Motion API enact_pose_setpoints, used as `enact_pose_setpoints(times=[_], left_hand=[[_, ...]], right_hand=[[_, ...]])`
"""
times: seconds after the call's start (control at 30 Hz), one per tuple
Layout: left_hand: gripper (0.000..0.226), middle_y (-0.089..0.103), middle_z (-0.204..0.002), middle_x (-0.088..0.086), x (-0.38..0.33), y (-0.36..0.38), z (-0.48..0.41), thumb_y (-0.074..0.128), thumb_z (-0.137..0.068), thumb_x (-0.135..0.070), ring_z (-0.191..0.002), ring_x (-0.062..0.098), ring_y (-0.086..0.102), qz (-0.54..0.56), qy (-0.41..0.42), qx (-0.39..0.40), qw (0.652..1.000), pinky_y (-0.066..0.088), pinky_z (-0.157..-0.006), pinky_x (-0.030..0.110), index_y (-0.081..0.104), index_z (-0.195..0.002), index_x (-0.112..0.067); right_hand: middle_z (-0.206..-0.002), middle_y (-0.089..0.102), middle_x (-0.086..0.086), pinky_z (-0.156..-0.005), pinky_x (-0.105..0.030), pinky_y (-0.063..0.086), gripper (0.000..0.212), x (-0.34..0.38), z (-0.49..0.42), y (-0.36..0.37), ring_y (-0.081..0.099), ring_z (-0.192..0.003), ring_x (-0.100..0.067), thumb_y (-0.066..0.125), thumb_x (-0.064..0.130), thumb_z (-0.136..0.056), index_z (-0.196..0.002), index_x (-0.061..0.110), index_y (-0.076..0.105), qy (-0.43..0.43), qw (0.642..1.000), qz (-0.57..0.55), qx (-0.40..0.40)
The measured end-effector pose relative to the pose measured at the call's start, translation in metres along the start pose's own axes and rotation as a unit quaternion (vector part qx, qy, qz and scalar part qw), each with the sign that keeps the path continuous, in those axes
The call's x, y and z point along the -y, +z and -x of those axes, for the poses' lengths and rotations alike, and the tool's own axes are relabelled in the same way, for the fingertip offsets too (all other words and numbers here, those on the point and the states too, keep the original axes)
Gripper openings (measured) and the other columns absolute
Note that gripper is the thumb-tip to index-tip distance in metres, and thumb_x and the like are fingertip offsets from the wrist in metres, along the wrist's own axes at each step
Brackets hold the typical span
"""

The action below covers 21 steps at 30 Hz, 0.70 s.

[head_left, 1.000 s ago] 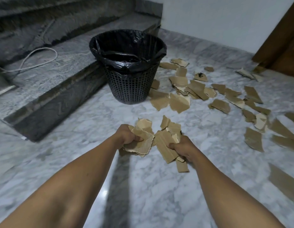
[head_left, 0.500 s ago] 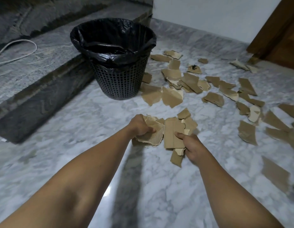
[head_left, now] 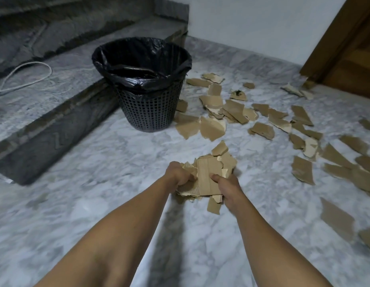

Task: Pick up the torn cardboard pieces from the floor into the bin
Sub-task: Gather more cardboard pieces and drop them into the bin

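Head view: left hand, right hand bunch cardboard pieces closer.

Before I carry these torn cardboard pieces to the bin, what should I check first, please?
1. Left hand grips the bundle of torn brown cardboard pieces: ok.
2. Right hand grips the same bundle: ok.
3. Small piece hanging under the bundle is secure: cannot tell.
4. Black mesh plastic bin with black liner stands upright, mouth open: ok.
5. Room left inside the bin: cannot tell.
6. Floor cleared: not ok, many brown pieces lie right of the bin.
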<state>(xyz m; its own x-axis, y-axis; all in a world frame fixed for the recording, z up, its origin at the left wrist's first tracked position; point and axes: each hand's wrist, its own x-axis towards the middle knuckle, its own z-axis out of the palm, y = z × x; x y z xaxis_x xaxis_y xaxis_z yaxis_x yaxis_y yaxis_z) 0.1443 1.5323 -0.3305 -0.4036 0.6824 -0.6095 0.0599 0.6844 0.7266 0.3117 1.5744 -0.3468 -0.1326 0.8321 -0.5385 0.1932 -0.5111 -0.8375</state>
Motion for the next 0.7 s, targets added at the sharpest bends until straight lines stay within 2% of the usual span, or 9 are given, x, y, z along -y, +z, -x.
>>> enact_pose_setpoints(times=[0.07, 0.17, 0.23, 0.33, 0.4, 0.47, 0.5, 0.6, 0.7], left_hand=[[0.067, 0.07, -0.104, 0.01, 0.002, 0.005, 0.001, 0.091, -0.057, -0.023, -0.092, 0.027, 0.068, 0.012, 0.012, 0.005, 1.0, 0.06, -0.08, 0.041, 0.063, -0.115, -0.004], [0.09, 0.07, -0.111, 0.009, 0.008, 0.015, -0.007, 0.089, -0.042, -0.031, -0.097, 0.026, 0.069, 0.034, 0.028, 0.006, 0.999, 0.06, -0.082, 0.04, 0.061, -0.123, -0.006], [0.093, 0.07, -0.112, 0.01, 0.013, 0.02, -0.015, 0.091, -0.039, -0.029, -0.097, 0.026, 0.069, 0.054, 0.024, 0.01, 0.998, 0.061, -0.08, 0.04, 0.06, -0.124, -0.005], [0.106, 0.07, -0.11, 0.014, 0.018, 0.023, -0.019, 0.093, -0.027, -0.026, -0.093, 0.032, 0.071, 0.101, 0.004, 0.042, 0.994, 0.061, -0.074, 0.049, 0.058, -0.124, -0.003], [0.08, 0.072, -0.1, 0.019, 0.009, 0.017, 0.005, 0.094, -0.042, -0.016, -0.085, 0.036, 0.073, 0.124, -0.011, 0.063, 0.99, 0.06, -0.072, 0.053, 0.063, -0.113, 0.001], [0.042, 0.073, -0.093, 0.022, 0.002, 0.011, 0.029, 0.084, -0.067, 0.001, -0.079, 0.036, 0.073, 0.146, -0.034, 0.073, 0.986, 0.06, -0.07, 0.052, 0.065, -0.104, 0.004], [0.032, 0.073, -0.091, 0.022, 0.002, 0.009, 0.034, 0.079, -0.073, 0.005, -0.077, 0.035, 0.073, 0.155, -0.037, 0.073, 0.985, 0.061, -0.067, 0.05, 0.065, -0.102, 0.005], [0.026, 0.071, -0.093, 0.017, -0.006, -0.003, 0.041, 0.077, -0.077, 0.004, -0.077, 0.031, 0.072, 0.159, -0.001, 0.051, 0.986, 0.061, -0.061, 0.044, 0.062, -0.097, -0.004], [0.037, 0.069, -0.104, 0.006, -0.037, -0.021, 0.048, 0.081, -0.076, -0.008, -0.089, 0.021, 0.068, 0.14, 0.091, -0.002, 0.986, 0.06, -0.069, 0.035, 0.057, -0.103, -0.015]], right_hand=[[-0.108, 0.072, -0.007, -0.085, -0.052, 0.057, 0.015, 0.0, 0.008, 0.001, 0.068, -0.099, -0.03, 0.069, 0.017, -0.087, -0.101, 0.023, 0.065, -0.002, 1.0, -0.024, -0.006], [-0.105, 0.073, -0.013, -0.061, -0.038, 0.055, 0.018, -0.002, 0.018, -0.001, 0.07, -0.088, -0.031, 0.067, 0.013, -0.09, -0.108, 0.017, 0.066, 0.02, 0.996, -0.091, -0.013], [-0.103, 0.074, -0.015, -0.06, -0.038, 0.055, 0.017, -0.005, 0.023, -0.003, 0.07, -0.083, -0.032, 0.067, 0.013, -0.089, -0.106, 0.015, 0.068, 0.037, 0.991, -0.131, -0.015], [-0.102, 0.074, -0.013, -0.063, -0.041, 0.057, 0.02, -0.009, 0.025, -0.003, 0.07, -0.081, -0.03, 0.067, 0.012, -0.09, -0.109, 0.015, 0.068, 0.046, 0.984, -0.173, -0.012], [-0.101, 0.074, -0.011, -0.066, -0.045, 0.058, 0.019, -0.011, 0.027, -0.004, 0.071, -0.083, -0.031, 0.066, 0.012, -0.09, -0.109, 0.018, 0.068, 0.048, 0.982, -0.184, -0.004], [-0.101, 0.075, -0.011, -0.07, -0.049, 0.058, 0.02, -0.01, 0.029, -0.005, 0.071, -0.087, -0.032, 0.067, 0.014, -0.09, -0.109, 0.019, 0.068, 0.054, 0.983, -0.175, 0.003], [-0.101, 0.075, -0.011, -0.071, -0.051, 0.058, 0.021, -0.008, 0.029, -0.006, 0.071, -0.089, -0.033, 0.068, 0.014, -0.09, -0.11, 0.019, 0.068, 0.055, 0.984, -0.169, 0.006], [-0.101, 0.075, -0.011, -0.077, -0.053, 0.058, 0.024, 0.01, 0.03, -0.004, 0.071, -0.093, -0.032, 0.069, 0.015, -0.088, -0.112, 0.015, 0.069, 0.041, 0.985, -0.168, -0.002], [-0.1, 0.074, -0.012, -0.072, -0.048, 0.059, 0.03, 0.049, 0.027, 0.0, 0.072, -0.09, -0.032, 0.067, 0.014, -0.083, -0.112, 0.007, 0.067, -0.031, 0.984, -0.172, -0.042]])
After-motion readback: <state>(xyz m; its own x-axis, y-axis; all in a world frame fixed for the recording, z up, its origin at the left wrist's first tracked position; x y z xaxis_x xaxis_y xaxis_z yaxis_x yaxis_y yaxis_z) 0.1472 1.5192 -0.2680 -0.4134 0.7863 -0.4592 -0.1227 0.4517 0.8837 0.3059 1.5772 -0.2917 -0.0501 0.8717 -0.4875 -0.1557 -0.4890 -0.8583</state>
